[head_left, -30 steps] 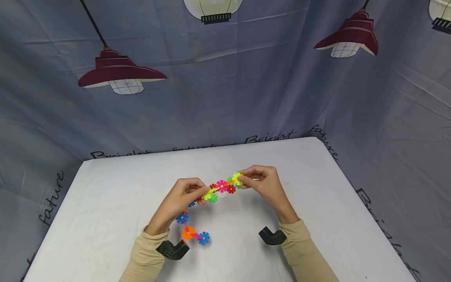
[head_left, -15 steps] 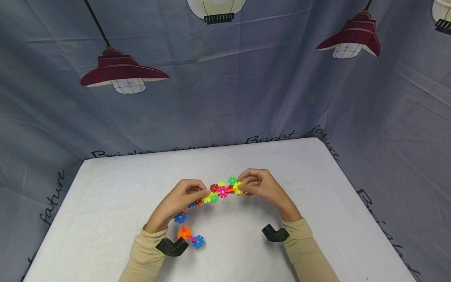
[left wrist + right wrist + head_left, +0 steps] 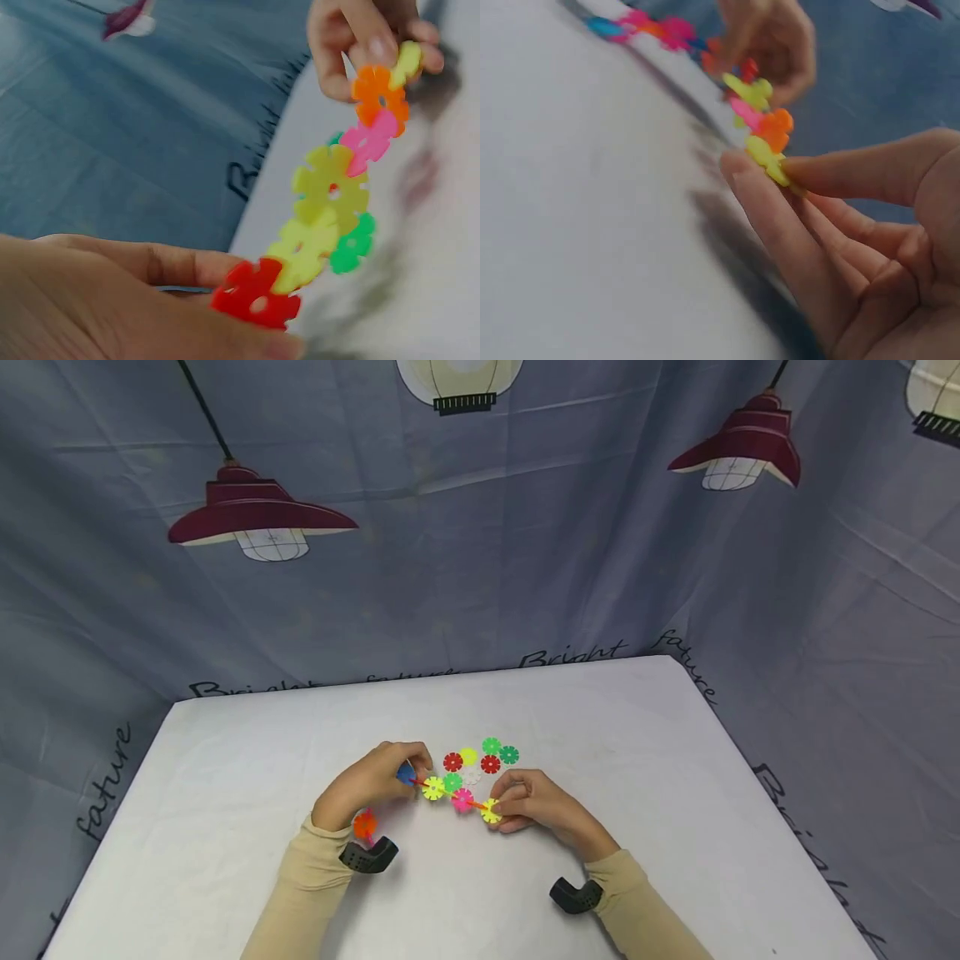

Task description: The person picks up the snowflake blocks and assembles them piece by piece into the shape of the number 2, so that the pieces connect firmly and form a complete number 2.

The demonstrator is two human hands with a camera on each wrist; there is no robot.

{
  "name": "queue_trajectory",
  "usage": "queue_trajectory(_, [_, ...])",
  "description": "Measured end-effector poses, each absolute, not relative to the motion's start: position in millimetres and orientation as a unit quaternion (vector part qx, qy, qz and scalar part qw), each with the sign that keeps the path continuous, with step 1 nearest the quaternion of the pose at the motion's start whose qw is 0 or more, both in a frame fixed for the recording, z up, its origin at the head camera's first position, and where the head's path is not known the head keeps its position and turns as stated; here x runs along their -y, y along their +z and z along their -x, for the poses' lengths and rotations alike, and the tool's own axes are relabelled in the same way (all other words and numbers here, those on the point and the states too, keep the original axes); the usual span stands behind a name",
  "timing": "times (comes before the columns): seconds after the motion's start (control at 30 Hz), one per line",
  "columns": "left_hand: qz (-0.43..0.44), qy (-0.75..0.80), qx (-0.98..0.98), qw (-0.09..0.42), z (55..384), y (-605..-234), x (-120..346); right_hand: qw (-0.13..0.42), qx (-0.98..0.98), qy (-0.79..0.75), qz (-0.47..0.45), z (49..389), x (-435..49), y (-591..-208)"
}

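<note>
A chain of slotted plastic snowflake discs runs between the two hands, its pink disc (image 3: 462,800) near the middle. My right hand (image 3: 536,802) pinches the yellow disc (image 3: 765,160) at one end between thumb and finger. Further along, my left hand (image 3: 375,777) holds the chain at a red disc (image 3: 259,292), thumb on one side and fingers on the other. Yellow, pink and orange discs link this stretch. Beyond the left hand the chain carries on past a blue disc (image 3: 406,773) to an orange disc (image 3: 365,825); the left wrist camera hides its tail in the head view.
Several loose discs lie on the white table (image 3: 600,718) just beyond the chain, among them a red disc (image 3: 453,762), a yellow disc (image 3: 468,756) and a dark green disc (image 3: 509,755). A grey printed curtain (image 3: 450,568) stands behind the table.
The right hand has moved down and left toward the body, bringing its yellow end along. The chain no longer overlaps most loose discs, and its tail has swung left behind the left wrist camera.
</note>
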State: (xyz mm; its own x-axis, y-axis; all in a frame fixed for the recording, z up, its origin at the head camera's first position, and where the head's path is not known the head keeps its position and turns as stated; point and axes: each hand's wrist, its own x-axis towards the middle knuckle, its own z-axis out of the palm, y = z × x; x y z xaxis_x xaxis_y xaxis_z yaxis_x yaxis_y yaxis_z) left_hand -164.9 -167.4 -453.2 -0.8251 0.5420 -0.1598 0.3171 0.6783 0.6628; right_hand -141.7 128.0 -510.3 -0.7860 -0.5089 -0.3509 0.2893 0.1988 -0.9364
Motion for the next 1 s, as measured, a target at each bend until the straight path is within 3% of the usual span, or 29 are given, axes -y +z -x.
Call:
queue_trajectory(0.33, [-0.253,0.258,-0.928,0.090,164,-475,149,0.377,-0.711,-0.572,0.158,112,-88,-510])
queue_trajectory(0.5, [-0.236,0.294,-0.926,0.007,159,-479,152,0.404,-0.693,-0.564,0.196,106,-74,-507])
queue_trajectory(0.6, [-0.208,0.329,-0.920,-0.041,151,-478,162,0.377,-0.713,-0.554,0.207,110,-72,-507])
queue_trajectory(0.67, [-0.166,0.356,-0.918,-0.056,142,-478,170,0.326,-0.747,-0.538,0.214,118,-73,-507])
queue_trajectory(0.77, [-0.100,0.409,-0.907,-0.012,126,-478,182,0.230,-0.812,-0.491,0.217,133,-75,-509])
queue_trajectory(0.87, [-0.080,0.463,-0.876,0.106,109,-482,190,0.150,-0.865,-0.425,0.221,148,-74,-510])
queue_trajectory(1.0, [-0.095,0.515,-0.810,0.262,90,-491,190,0.097,-0.896,-0.367,0.230,159,-68,-511])
